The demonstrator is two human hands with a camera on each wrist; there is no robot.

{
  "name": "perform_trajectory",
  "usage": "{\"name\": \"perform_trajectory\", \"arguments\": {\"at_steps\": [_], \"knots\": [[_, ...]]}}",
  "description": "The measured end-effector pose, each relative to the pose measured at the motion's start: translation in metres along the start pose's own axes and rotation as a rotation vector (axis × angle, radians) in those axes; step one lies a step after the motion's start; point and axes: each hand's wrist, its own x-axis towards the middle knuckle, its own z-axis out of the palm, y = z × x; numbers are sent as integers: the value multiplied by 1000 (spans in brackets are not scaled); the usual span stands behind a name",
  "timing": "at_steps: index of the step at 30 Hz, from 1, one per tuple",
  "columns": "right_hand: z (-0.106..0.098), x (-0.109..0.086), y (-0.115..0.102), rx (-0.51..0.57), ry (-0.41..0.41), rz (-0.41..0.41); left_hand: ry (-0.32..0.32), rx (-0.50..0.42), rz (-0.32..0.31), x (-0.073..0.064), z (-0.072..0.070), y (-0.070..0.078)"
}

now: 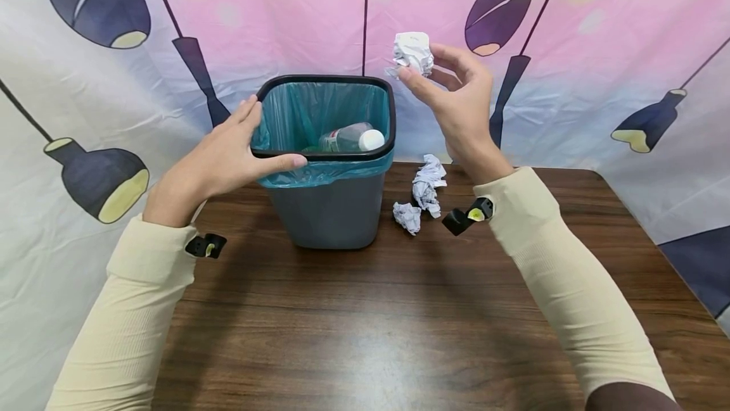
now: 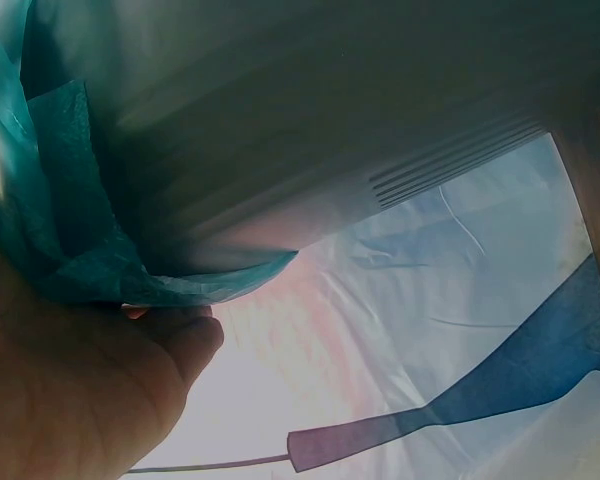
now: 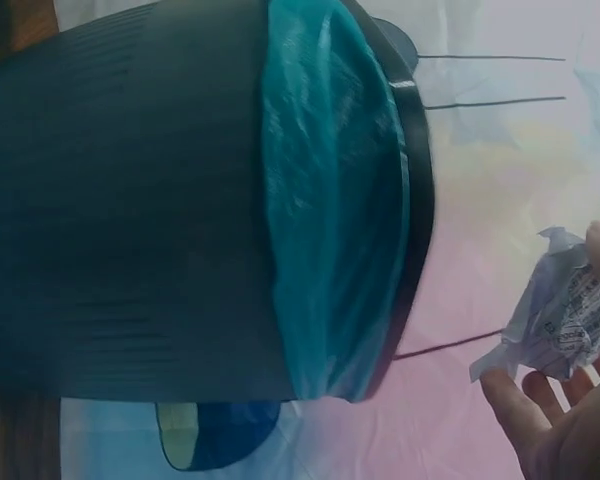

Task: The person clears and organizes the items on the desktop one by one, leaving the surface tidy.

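Observation:
In the head view a grey trash bin [image 1: 333, 214] stands upright on the table, with a black rim and a teal plastic liner [image 1: 296, 113]. My left hand [image 1: 213, 151] rests on the rim's near left corner, thumb along the front edge and straight fingers at the left side. Above and right of the bin, my right hand [image 1: 462, 94] pinches a crumpled paper ball [image 1: 413, 53] between thumb and fingers. That paper [image 3: 560, 310] also shows in the right wrist view, outside the rim. Inside the bin lies a clear plastic bottle [image 1: 345, 137] with a white cap.
Beside the bin on its right, more crumpled paper lies on the wooden table [image 1: 365, 322]: a small ball [image 1: 407, 217] and a longer clump [image 1: 429, 186]. A cloth [image 1: 308, 12] printed with lamps hangs close behind the bin.

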Motion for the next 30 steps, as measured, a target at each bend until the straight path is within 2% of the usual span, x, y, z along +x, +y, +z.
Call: {"name": "perform_trajectory", "arguments": {"at_steps": [11,19,24,30], "knots": [[18,-2,2,-51,-48,45,4,2,1,-1,-1,0],[21,-5,4,-84,-97,53,1,6,1,-1,0,0],[23,-5,4,-67,-109,96,2,6,2,-1,-1,0],[22,-5,5,-112,-130,108,3,3,5,-2,0,-1]]}}
